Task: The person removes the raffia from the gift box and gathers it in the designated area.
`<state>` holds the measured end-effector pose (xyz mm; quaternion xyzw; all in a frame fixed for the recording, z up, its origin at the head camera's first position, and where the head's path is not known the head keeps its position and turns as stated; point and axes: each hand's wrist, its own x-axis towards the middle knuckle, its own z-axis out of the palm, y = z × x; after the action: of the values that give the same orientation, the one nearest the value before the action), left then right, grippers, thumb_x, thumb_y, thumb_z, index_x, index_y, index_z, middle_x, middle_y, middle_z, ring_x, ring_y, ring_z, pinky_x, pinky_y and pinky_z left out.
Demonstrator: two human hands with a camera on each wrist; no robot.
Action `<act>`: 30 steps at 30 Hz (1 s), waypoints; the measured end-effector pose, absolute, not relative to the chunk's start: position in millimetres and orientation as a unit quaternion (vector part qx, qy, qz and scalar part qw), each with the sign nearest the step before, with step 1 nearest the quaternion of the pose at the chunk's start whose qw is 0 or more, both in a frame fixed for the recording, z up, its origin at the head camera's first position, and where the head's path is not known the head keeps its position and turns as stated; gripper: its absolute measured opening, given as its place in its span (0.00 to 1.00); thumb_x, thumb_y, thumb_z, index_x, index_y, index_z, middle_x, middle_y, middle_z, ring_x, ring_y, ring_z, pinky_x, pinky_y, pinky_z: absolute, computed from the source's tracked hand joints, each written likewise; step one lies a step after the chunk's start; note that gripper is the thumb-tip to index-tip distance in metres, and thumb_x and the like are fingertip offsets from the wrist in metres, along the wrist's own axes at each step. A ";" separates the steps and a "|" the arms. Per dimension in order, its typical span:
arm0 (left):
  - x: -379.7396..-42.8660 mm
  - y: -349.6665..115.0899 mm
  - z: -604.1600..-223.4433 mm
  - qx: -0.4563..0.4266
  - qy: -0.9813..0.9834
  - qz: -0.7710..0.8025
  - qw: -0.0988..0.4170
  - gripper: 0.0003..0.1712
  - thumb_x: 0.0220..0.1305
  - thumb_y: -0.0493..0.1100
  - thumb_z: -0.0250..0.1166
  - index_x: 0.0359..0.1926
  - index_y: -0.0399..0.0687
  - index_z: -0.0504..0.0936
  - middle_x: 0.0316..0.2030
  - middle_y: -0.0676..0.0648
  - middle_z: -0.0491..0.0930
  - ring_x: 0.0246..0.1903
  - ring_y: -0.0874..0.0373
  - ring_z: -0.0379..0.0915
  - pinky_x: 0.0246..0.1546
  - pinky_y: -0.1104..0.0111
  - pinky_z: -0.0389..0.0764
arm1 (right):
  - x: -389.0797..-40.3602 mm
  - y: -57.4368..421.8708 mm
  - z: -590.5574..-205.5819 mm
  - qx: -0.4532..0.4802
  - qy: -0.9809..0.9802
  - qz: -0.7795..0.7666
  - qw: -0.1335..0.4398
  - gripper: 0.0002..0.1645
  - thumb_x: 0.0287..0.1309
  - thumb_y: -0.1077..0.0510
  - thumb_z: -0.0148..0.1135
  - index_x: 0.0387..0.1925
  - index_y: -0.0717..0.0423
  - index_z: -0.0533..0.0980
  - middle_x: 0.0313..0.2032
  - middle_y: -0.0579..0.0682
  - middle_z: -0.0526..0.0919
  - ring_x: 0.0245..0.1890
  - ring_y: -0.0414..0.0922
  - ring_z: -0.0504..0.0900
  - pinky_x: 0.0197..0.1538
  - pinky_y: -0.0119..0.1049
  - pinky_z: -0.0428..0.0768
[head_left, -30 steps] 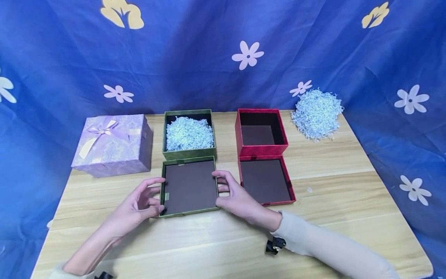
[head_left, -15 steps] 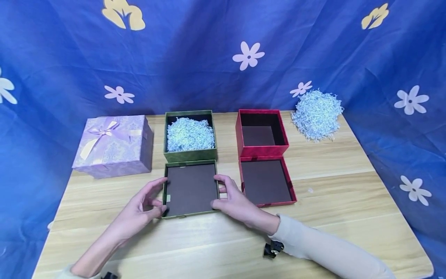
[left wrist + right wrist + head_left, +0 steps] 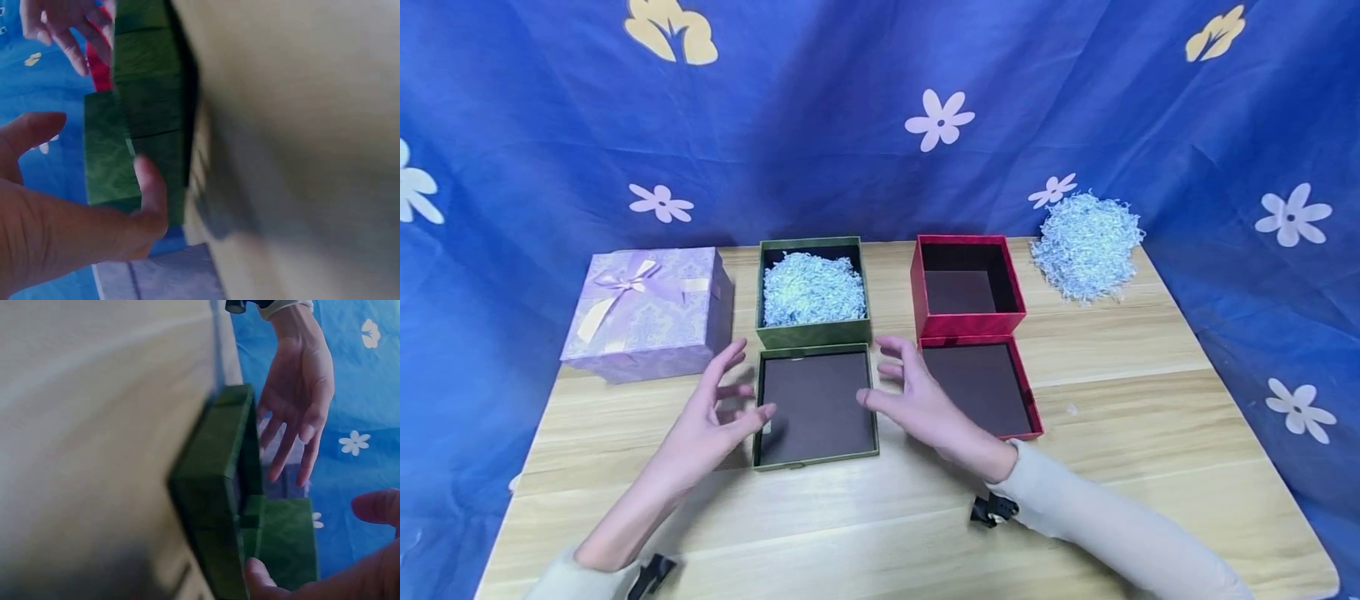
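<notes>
The green box lid [image 3: 816, 408] lies inside-up on the table, its dark lining showing. Right behind it stands the green box [image 3: 812, 333], filled with blue shredded paper [image 3: 814, 290]. My left hand [image 3: 711, 421] hovers at the lid's left edge, fingers spread and holding nothing. At the lid's right edge my right hand [image 3: 925, 404] is raised, its fingers loosely bent with nothing between them. In the left wrist view the left thumb appears close to the green lid [image 3: 153, 106]; whether it touches cannot be told.
To the right stand a red box [image 3: 970, 323] with a dark interior and, before it, its red lid [image 3: 977, 387]. A lilac gift box [image 3: 647, 321] with a ribbon bow sits at left. A heap of blue shredded paper [image 3: 1087, 246] lies at the table's back right corner.
Both hands have let go of the green lid's sides and lifted slightly away from it. Beforehand, the lid shifted a little to the right and now lies in front of the green box.
</notes>
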<state>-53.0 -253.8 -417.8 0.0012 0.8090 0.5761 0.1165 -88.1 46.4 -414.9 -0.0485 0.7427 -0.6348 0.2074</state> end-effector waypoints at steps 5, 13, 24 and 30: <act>-68.0 -241.5 -404.3 0.002 0.827 0.556 0.078 0.61 0.71 0.42 0.76 0.90 0.60 0.45 0.82 0.34 0.51 0.73 0.29 0.61 0.68 0.39 0.72 | -106.5 37.4 -398.1 -0.043 0.724 -0.670 0.156 0.50 0.63 0.54 0.75 0.81 0.50 0.61 0.79 0.51 0.65 0.78 0.57 0.67 0.72 0.58 0.74; -100.6 -233.2 -403.4 0.029 0.833 0.552 0.004 0.67 0.64 0.38 0.80 0.90 0.54 0.42 0.86 0.40 0.44 0.80 0.32 0.49 0.73 0.34 0.64 | -148.2 19.3 -369.8 -0.072 0.728 -0.676 0.093 0.48 0.64 0.56 0.75 0.80 0.52 0.63 0.78 0.51 0.63 0.77 0.59 0.67 0.73 0.57 0.72; -136.3 -241.0 -410.2 0.021 0.795 0.601 0.084 0.74 0.66 0.38 0.79 0.89 0.57 0.29 0.88 0.43 0.32 0.84 0.34 0.36 0.77 0.35 0.52 | -210.2 3.9 -348.9 -0.179 0.817 -0.500 0.224 0.60 0.66 0.47 0.77 0.87 0.48 0.50 0.83 0.53 0.51 0.81 0.55 0.55 0.78 0.58 0.64; -146.5 -244.4 -416.4 0.028 0.796 0.598 0.086 0.74 0.66 0.37 0.79 0.89 0.54 0.29 0.88 0.44 0.34 0.84 0.36 0.38 0.77 0.35 0.53 | -220.4 -20.4 -341.4 -0.205 0.871 -0.384 0.227 0.62 0.66 0.45 0.75 0.88 0.48 0.47 0.85 0.57 0.47 0.80 0.52 0.59 0.75 0.55 0.69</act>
<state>-146.5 -244.4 -416.4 0.0279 0.7964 0.5978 0.0864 -220.4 -20.4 -341.4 -0.2045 0.8712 -0.3840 0.2273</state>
